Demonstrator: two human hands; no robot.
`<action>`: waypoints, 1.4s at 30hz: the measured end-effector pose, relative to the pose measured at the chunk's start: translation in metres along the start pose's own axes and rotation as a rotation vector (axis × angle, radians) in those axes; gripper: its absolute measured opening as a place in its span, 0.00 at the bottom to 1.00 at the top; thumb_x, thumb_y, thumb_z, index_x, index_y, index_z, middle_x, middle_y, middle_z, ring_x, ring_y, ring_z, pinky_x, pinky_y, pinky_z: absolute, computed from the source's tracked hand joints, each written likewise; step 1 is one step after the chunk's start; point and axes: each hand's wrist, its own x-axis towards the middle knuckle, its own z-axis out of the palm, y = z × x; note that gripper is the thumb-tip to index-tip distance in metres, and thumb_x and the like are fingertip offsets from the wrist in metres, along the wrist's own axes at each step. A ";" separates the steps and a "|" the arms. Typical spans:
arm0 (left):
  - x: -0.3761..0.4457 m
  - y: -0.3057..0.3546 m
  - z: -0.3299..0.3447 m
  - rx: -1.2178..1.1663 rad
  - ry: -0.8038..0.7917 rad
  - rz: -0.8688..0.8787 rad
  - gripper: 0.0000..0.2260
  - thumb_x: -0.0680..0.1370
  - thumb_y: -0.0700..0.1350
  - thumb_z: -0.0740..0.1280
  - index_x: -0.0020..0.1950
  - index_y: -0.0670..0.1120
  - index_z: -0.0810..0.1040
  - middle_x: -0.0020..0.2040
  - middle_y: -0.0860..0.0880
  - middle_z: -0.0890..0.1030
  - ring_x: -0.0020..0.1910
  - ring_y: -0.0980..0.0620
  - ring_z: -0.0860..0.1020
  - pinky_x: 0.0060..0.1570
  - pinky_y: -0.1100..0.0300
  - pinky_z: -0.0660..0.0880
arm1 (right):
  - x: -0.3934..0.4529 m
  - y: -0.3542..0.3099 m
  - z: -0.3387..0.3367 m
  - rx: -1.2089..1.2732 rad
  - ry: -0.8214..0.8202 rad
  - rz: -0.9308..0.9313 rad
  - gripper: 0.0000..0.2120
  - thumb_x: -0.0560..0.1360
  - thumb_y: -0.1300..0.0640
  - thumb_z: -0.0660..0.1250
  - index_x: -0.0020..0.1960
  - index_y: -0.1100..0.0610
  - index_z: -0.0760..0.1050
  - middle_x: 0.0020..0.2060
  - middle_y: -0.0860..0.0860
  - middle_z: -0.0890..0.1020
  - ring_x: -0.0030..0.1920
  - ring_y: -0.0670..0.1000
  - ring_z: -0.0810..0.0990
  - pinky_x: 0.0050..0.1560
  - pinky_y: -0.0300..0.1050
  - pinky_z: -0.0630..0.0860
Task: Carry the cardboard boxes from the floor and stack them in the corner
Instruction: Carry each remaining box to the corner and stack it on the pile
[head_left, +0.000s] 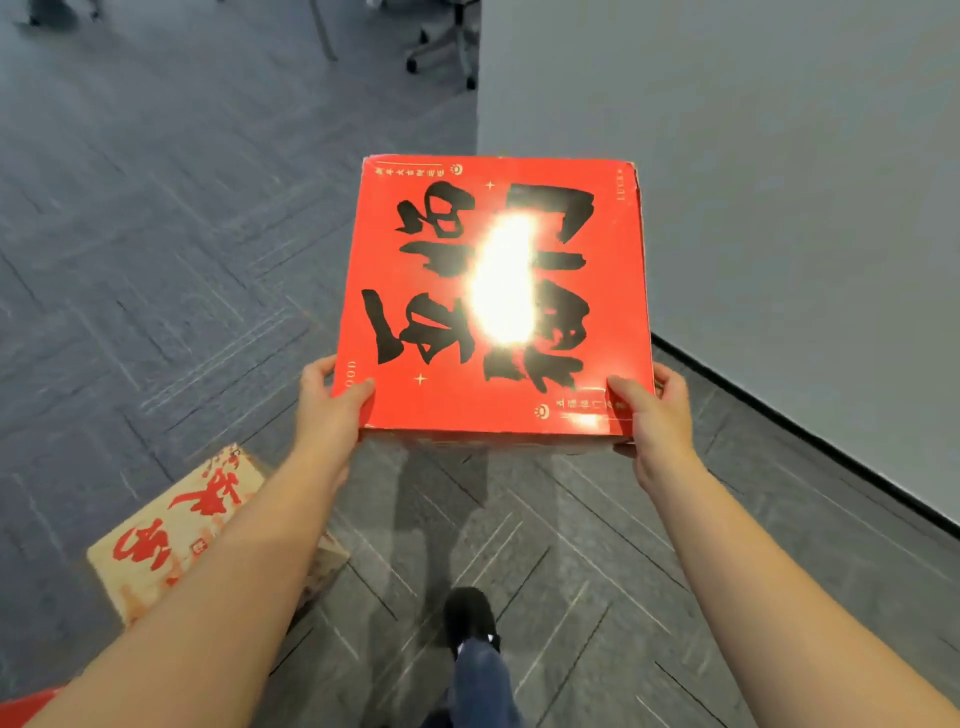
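the red box (493, 296) is held off the floor (156, 234) in front of the person, level, top face up, close beside the grey wall (779, 182). the left hand (332, 410) grips its near left corner, thumb on the top face, fingers hidden beneath. the right hand (654, 410) grips the near right corner in the same manner. both grips are closed on the box.

a second box, the tan box (182, 530) with red lettering, lies on the floor by the left forearm, not yet carried.

handling, as judged: the red box appears flat, stiff and light, since it stays level when held by one edge alone. the top is glossy, with strong glare at its centre, so thumbs could slide. the far right corner looks slightly crushed. a hold at mid-sides, with fingers under the base, would be steadier for setting it down in the corner. a black shoe (470, 618) is in mid-step below.
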 end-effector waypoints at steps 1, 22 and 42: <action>-0.015 0.008 0.008 0.003 -0.032 0.012 0.14 0.78 0.35 0.60 0.60 0.49 0.65 0.45 0.48 0.75 0.34 0.56 0.71 0.20 0.72 0.67 | -0.012 -0.009 -0.018 0.020 0.028 -0.007 0.15 0.75 0.62 0.64 0.58 0.52 0.65 0.49 0.52 0.75 0.35 0.45 0.73 0.32 0.38 0.65; -0.402 0.036 0.355 0.178 -0.978 0.157 0.18 0.78 0.35 0.60 0.67 0.43 0.66 0.43 0.50 0.74 0.33 0.56 0.69 0.31 0.61 0.64 | -0.212 -0.047 -0.503 0.395 0.933 -0.139 0.16 0.75 0.64 0.63 0.60 0.55 0.66 0.42 0.52 0.75 0.34 0.47 0.72 0.35 0.39 0.66; -0.712 -0.017 0.638 0.392 -1.665 0.165 0.18 0.78 0.35 0.57 0.68 0.44 0.64 0.51 0.45 0.74 0.35 0.53 0.71 0.31 0.59 0.65 | -0.270 -0.015 -0.806 0.657 1.572 -0.180 0.13 0.75 0.61 0.64 0.57 0.52 0.66 0.40 0.49 0.76 0.35 0.47 0.74 0.35 0.41 0.70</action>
